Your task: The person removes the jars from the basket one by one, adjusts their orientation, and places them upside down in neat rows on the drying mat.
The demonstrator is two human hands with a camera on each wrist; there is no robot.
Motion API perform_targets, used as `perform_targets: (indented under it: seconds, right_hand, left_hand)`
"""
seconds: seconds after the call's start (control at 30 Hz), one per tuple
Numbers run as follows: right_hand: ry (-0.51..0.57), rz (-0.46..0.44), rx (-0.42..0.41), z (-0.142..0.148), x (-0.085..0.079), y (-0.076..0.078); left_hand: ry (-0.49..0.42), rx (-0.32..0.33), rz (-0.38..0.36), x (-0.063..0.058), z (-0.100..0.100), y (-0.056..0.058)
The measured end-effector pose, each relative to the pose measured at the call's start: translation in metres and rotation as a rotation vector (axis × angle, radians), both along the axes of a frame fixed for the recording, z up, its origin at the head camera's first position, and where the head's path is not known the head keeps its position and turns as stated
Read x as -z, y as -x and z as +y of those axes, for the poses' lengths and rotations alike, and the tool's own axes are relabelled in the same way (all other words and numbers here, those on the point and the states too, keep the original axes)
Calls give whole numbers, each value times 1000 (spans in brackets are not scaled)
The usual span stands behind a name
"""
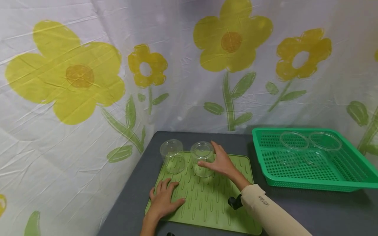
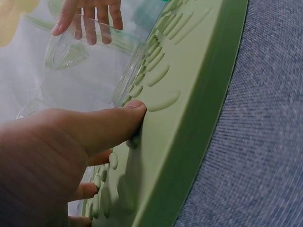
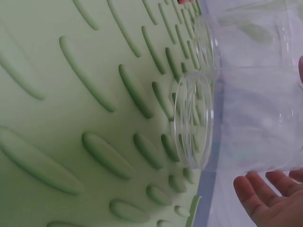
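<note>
Two clear plastic cups stand on a green ribbed mat (image 1: 206,203). My right hand (image 1: 220,160) holds the right cup (image 1: 202,168) near its top, thumb in front and fingers round the far side. In the right wrist view, this cup's ringed rim (image 3: 191,120) stands against the mat, with fingertips (image 3: 246,189) along its side. The left cup (image 1: 174,162) stands beside it, near the mat's back left corner. My left hand (image 1: 163,200) rests on the mat's left part, fingers spread and thumb extended, holding nothing.
A green plastic basket (image 1: 313,185) stands to the right, with two more clear cups (image 1: 293,141) inside. The mat lies on a dark grey table (image 1: 130,203). Behind is a white curtain (image 1: 180,98) printed with yellow flowers.
</note>
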State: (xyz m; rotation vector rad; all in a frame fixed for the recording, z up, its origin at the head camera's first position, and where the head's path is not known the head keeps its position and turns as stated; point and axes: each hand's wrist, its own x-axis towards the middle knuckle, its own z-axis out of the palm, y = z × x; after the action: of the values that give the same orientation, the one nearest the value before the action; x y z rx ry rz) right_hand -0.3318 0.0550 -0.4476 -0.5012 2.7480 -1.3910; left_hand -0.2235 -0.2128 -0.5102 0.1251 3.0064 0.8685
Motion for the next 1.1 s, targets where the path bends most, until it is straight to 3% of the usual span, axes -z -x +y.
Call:
perform_targets:
  seconds: [0.37,0.57,0.73,0.87,0.97,1.1]
  right_hand:
    - [35,52,49,20,-2,-7]
    - [46,295,151,38,-7,-12]
    - [68,476,298,67,-21,-7]
    - [20,577,453,105,-30,-1]
    - [-82,554,574,138,-35,-2]
    - [-226,396,676,177,-40,-6]
  left_hand:
    - [33,3,8,-1,4,2]
    - [56,-19,12,3,0,4]
    - [60,-19,13,-2,-3,2]
    - [59,-10,-6,-8,-2,0]
    - [63,-7,-5,-8,-1,1]
    - [70,-2,4,-8,0,1]
